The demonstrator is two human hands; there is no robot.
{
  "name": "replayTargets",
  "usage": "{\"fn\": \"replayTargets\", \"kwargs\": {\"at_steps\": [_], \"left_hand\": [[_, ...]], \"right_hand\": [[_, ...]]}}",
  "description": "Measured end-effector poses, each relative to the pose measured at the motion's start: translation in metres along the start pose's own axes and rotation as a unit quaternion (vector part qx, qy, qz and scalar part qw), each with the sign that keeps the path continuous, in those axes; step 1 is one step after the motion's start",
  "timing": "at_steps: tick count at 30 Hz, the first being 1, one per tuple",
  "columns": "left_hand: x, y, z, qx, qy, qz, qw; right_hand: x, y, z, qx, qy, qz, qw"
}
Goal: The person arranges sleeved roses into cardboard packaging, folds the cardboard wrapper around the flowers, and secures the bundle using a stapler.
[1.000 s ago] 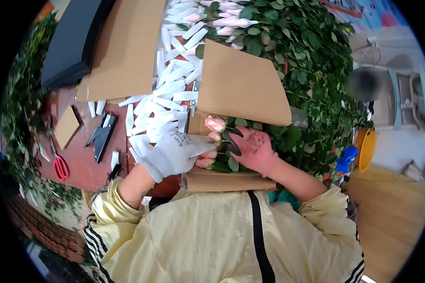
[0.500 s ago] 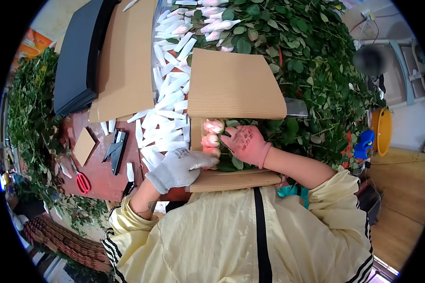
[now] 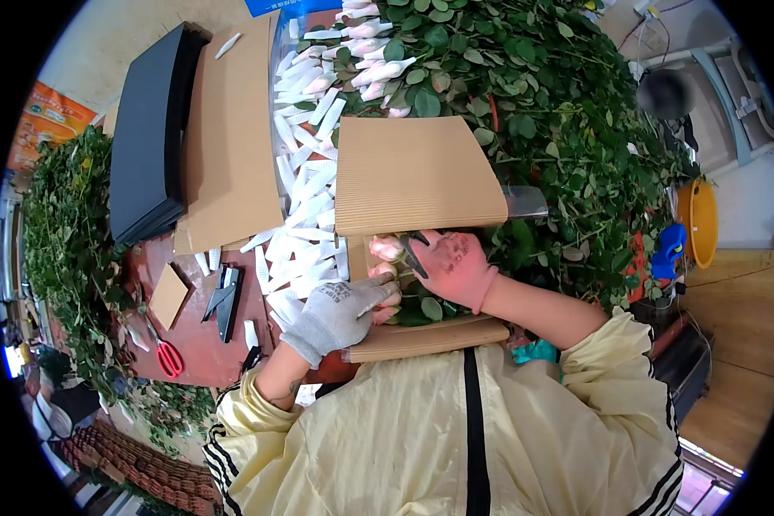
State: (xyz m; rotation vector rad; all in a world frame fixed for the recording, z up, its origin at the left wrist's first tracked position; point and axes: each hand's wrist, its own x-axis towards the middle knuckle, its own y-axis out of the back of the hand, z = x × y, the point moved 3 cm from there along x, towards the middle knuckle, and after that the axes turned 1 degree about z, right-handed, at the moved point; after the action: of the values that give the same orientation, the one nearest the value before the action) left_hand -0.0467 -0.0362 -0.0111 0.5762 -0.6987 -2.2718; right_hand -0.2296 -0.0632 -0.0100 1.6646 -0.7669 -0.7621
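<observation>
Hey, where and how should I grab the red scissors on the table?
Probably by the red handles, left hand coming from the near side: the loops lie toward the table's near edge, while the blades point away.

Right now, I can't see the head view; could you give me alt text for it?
A grey-gloved left hand and a pink-gloved right hand are close together at pink roses, beside corrugated cardboard. To the left, white mesh sleeves, a black stapler and red-handled scissors lie on a reddish table.
</observation>
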Motion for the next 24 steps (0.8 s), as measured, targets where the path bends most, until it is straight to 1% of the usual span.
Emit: {"fn": "replayTargets", "kwargs": {"at_steps": [1,2,4,5,7,8,10,11,13,14,16,17,19,20,21,22,23,24], "left_hand": [[0.000,0.001,0.001,0.006,-0.006,-0.007,1.000],[0.000,0.001,0.001,0.009,-0.008,-0.007,1.000],[0.000,-0.003,-0.001,-0.006,-0.016,0.016,1.000],[0.000,-0.005,-0.004,-0.004,-0.016,0.019,1.000],[0.000,-0.008,-0.006,0.033,-0.066,0.032,0.997],[0.001,-0.008,-0.005,0.034,-0.066,0.033,0.997],[0.003,-0.009,-0.008,0.010,0.010,-0.025,1.000],[0.003,-0.009,-0.008,0.012,0.009,-0.024,1.000],[0.001,-0.008,-0.007,0.025,-0.005,-0.006,1.000],[0.000,-0.008,-0.005,0.026,-0.007,-0.006,1.000],[0.000,-0.006,-0.003,0.022,0.000,-0.003,1.000],[0.000,-0.005,-0.003,0.024,-0.001,-0.002,1.000],[-0.001,-0.005,-0.005,0.024,-0.014,-0.005,1.000],[0.001,-0.009,-0.012,0.026,-0.015,-0.005,1.000],[0.005,-0.013,-0.016,0.004,-0.012,-0.032,0.999],[0.006,-0.017,-0.019,-0.017,-0.010,-0.059,0.998],[0.002,-0.018,-0.018,-0.014,-0.011,-0.058,0.998],[-0.003,-0.009,-0.001,-0.027,-0.010,-0.036,0.999]], "right_hand": [[0.001,-0.005,0.002,-0.033,-0.032,-0.018,0.999],[0.002,-0.013,0.007,-0.034,-0.034,-0.015,0.999],[0.007,-0.016,0.010,-0.057,0.031,0.121,0.991],[0.007,-0.018,0.012,-0.059,0.032,0.123,0.990],[0.007,-0.016,0.008,-0.038,0.052,0.133,0.989],[0.005,-0.014,0.005,-0.039,0.051,0.134,0.989],[0.003,-0.012,0.003,0.003,-0.021,0.055,0.998],[0.004,-0.012,0.004,0.002,-0.021,0.057,0.998],[0.006,-0.021,0.007,-0.018,-0.028,0.019,0.999],[0.007,-0.022,0.006,-0.019,-0.029,0.021,0.999],[0.010,-0.020,0.001,-0.023,0.018,0.063,0.998],[0.011,-0.021,0.001,-0.024,0.018,0.065,0.997],[0.012,-0.025,0.001,-0.028,0.045,0.096,0.994],[0.009,-0.027,0.003,-0.050,0.066,0.158,0.984],[0.007,-0.024,0.004,-0.051,0.066,0.160,0.984],[0.006,-0.024,0.007,-0.034,0.063,0.112,0.991],[0.006,-0.024,0.008,-0.017,0.059,0.065,0.996],[0.006,-0.029,0.010,0.134,-0.016,-0.047,0.990]]}}
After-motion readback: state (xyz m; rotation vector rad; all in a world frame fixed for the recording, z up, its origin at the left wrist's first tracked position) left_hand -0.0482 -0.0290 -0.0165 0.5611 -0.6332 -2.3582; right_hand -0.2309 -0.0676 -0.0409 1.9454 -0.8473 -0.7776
